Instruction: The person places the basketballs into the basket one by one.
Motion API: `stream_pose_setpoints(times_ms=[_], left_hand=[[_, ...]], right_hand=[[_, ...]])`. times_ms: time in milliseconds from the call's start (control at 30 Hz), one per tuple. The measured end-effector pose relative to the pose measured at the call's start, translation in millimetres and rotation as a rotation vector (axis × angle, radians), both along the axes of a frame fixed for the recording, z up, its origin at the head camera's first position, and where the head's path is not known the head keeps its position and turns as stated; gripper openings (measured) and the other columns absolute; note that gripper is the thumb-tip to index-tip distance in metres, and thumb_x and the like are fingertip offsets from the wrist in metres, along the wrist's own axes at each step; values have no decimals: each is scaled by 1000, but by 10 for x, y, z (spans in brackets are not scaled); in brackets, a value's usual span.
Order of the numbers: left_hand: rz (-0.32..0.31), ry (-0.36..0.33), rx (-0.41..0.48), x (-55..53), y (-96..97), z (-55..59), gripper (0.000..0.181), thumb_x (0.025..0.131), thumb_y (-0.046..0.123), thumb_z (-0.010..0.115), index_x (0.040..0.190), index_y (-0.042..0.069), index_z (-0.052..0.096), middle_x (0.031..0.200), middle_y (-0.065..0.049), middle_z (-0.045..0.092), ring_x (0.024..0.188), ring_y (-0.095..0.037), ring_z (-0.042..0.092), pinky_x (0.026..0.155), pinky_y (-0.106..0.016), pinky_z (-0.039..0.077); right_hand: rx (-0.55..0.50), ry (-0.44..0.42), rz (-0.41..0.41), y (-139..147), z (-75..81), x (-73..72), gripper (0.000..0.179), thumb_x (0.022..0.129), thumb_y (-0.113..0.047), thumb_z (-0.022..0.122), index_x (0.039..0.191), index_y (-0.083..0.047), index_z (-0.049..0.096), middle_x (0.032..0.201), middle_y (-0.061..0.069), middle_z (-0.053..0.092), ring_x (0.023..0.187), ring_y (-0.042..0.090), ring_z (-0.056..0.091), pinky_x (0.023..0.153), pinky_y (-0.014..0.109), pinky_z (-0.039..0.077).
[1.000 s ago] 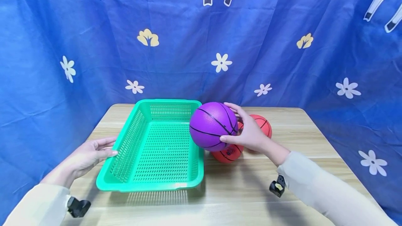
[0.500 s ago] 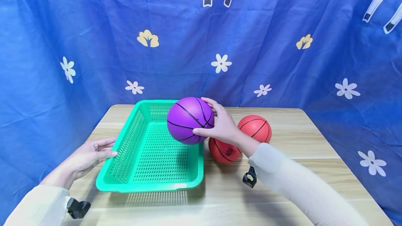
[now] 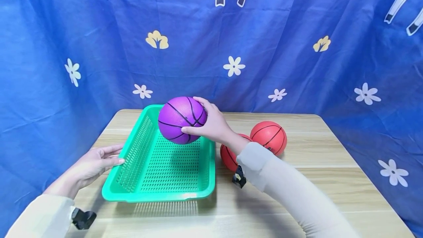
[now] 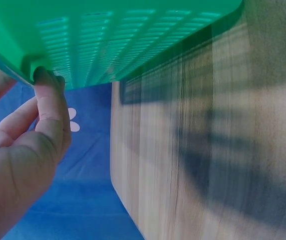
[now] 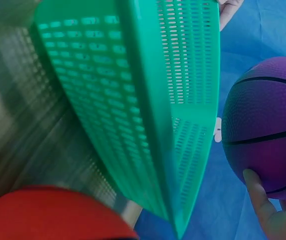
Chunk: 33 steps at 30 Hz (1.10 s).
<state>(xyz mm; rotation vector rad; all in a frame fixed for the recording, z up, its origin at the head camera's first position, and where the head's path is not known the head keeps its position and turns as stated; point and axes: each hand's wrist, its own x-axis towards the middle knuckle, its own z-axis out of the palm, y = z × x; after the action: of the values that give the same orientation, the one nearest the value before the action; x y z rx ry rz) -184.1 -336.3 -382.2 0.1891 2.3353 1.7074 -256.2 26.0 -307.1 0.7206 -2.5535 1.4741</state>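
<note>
A purple basketball [image 3: 180, 120] with black lines is held up over the far right part of a green plastic basket [image 3: 158, 196]. My right hand [image 3: 214, 125] grips it from the right side, thumb toward me and fingers at the back. In the right wrist view the purple ball [image 5: 268, 120] hangs apart from the basket's rim. My left hand [image 3: 90, 166] pinches the basket's left rim, the thumb on the near side of the other fingers. The left wrist view shows fingertips [image 4: 47, 95] against the rim. The visible basket floor bears only a shadow.
Two red basketballs sit on the wooden table [image 3: 314, 186] right of the basket: one ball [image 3: 269, 137] farther back, the other ball [image 3: 228, 157] partly hidden behind my right forearm. A blue patterned curtain [image 3: 198, 65] hangs behind and beside the table.
My right hand has carried the purple basketball left and slightly upward, from the basket's right rim to above its inside. The left hand and the basket have stayed put.
</note>
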Motion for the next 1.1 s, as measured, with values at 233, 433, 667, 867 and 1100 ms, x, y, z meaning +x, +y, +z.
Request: stream_pose_setpoints(times_ms=[233, 433, 667, 867, 1100], left_hand=[[-5, 9, 10, -12, 5, -15, 69, 93, 3, 60, 142, -19, 17, 134, -23, 43, 100, 3, 55, 85, -17, 49], [-8, -8, -19, 5, 11, -1, 72, 94, 10, 61, 144, -16, 16, 139, -35, 32, 100, 6, 53, 86, -17, 48], [-7, -4, -22, -4, 18, -3, 72, 94, 11, 61, 144, -16, 16, 140, -38, 27, 99, 8, 52, 87, -16, 47], [2, -11, -9, -7, 13, -10, 72, 93, 9, 61, 144, -16, 16, 135, -27, 40, 100, 5, 55, 87, -16, 47], [-9, 6, -3, -15, 14, -18, 69, 94, 6, 59, 143, -17, 16, 136, -29, 39, 100, 6, 54, 86, -16, 48]], right_hand=[[-16, -16, -27, -224, 6, -84, 92, 65, -46, 86, 143, -31, 40, 129, 5, 45, 110, 20, 50, 77, 30, 53], [-19, -25, -48, -406, -8, -176, 93, 65, -47, 85, 144, -30, 39, 131, 6, 44, 108, 20, 51, 74, 29, 54], [-16, -51, -77, -553, -63, -272, 95, 64, -49, 85, 144, -30, 38, 133, 7, 43, 107, 21, 52, 75, 31, 54], [0, -70, -107, -664, -162, -347, 95, 64, -51, 84, 144, -30, 38, 133, 8, 43, 107, 23, 52, 77, 33, 54], [36, -124, -129, -770, -250, -386, 95, 66, -52, 83, 146, -30, 35, 135, 9, 41, 108, 25, 51, 79, 37, 54]])
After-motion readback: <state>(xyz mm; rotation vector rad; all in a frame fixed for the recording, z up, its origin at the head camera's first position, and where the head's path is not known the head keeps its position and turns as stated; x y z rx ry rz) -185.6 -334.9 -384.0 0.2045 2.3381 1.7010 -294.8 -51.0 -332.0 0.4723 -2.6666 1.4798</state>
